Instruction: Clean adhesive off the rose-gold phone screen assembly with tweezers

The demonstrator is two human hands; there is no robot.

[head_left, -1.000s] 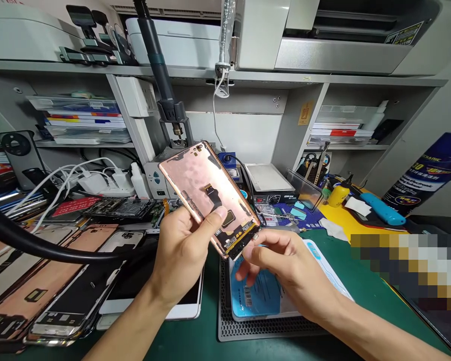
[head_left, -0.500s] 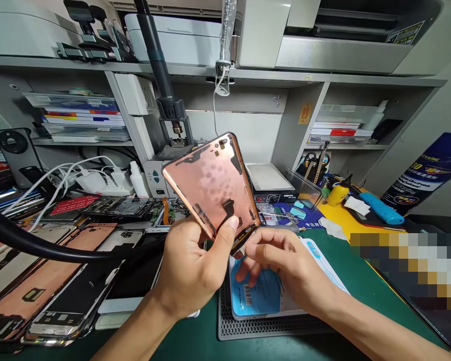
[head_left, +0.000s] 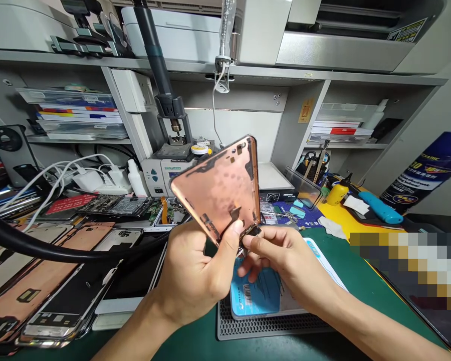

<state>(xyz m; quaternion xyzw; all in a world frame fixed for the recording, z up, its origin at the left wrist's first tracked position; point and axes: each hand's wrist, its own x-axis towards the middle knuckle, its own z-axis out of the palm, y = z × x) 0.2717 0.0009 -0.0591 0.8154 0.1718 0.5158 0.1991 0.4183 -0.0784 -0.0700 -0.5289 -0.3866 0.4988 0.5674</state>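
My left hand grips a phone screen by its lower left edge, thumb on its back. The screen is tilted up with its copper-coloured back towards me, a dark flex cable lying near my thumb. My right hand is closed at the screen's lower edge. Its thumb and index finger pinch the dark strip there; their exact contact is partly hidden. Below the hands lies a blue and white flat package on a grey perforated mat.
Several phone panels lie at the left, under a thick black cable. A heating plate, a microscope stand and circuit boards stand behind. At the right are a spray can and a yellow bottle.
The phone screen has shifted slightly right and turned, its lower edge bending around the dark strip. My right thumb and finger now press on that strip. The left hand keeps its grip.
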